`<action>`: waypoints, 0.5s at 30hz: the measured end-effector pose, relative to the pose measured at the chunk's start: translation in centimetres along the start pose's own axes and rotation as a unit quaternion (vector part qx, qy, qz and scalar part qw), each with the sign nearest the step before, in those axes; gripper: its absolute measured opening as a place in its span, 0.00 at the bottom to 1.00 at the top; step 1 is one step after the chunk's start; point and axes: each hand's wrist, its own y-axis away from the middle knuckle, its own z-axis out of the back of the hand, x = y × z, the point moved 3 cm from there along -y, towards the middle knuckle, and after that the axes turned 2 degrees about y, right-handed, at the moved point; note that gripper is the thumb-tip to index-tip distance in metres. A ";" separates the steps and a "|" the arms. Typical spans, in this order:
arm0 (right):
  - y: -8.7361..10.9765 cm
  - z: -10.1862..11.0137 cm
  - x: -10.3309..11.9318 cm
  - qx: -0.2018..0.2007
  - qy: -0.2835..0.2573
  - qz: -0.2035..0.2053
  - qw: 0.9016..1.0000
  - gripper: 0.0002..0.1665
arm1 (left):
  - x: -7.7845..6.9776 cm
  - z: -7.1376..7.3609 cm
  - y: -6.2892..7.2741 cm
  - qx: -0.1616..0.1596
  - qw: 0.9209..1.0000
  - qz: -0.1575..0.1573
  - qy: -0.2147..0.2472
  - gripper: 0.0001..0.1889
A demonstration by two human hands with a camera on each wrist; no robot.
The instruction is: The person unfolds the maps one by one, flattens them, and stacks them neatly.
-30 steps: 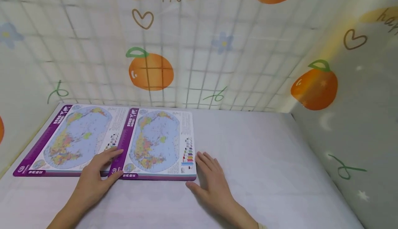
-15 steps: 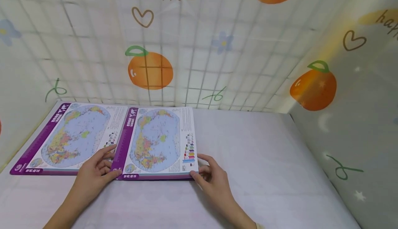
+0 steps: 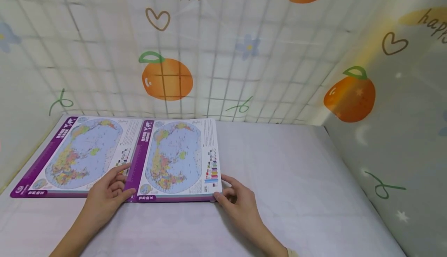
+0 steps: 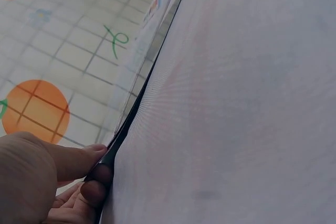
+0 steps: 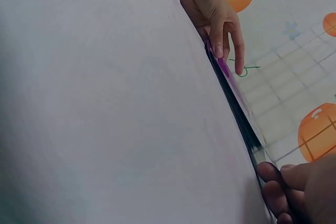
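Note:
Two printed world maps with purple bands lie side by side. The right world map (image 3: 174, 156) is between both hands and slightly overlaps the left world map (image 3: 84, 152). My left hand (image 3: 108, 195) pinches its near left corner, thumb on top and fingers curled under the edge. At the near right corner my right hand (image 3: 241, 202) grips it likewise, with the index finger along the right side. In the left wrist view the thumb (image 4: 79, 162) presses above the thin dark edge. The right wrist view shows curled fingers (image 5: 273, 190) at the other end.
A white cloth (image 3: 279, 179) covers the table. Behind it hangs a translucent curtain (image 3: 223, 55) printed with oranges, over a wire grid. A grey curtain side (image 3: 401, 133) borders the table on the right.
Both hands have gone from resting with extended fingers at the right map's sides to curling round its near corners. The right hand's thumb moved onto the corner. The last half second shows little movement.

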 end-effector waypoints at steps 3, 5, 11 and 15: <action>0.1 0.0 0.0 -0.005 -0.008 -0.005 1.000 0.27 | -0.1 0.0 0.0 -0.004 1.000 -0.008 -0.004 0.35; 0.1 0.1 0.0 -0.009 -0.015 -0.007 1.000 0.25 | -0.1 0.0 0.0 -0.006 1.000 -0.012 -0.006 0.35; 0.2 0.3 0.0 -0.025 -0.024 -0.017 0.999 0.22 | -0.1 -0.1 0.2 -0.006 1.000 -0.016 0.005 0.35; 0.3 0.8 0.1 -0.038 -0.017 -0.018 0.999 0.20 | -0.2 -0.1 0.2 -0.006 1.000 -0.014 0.007 0.34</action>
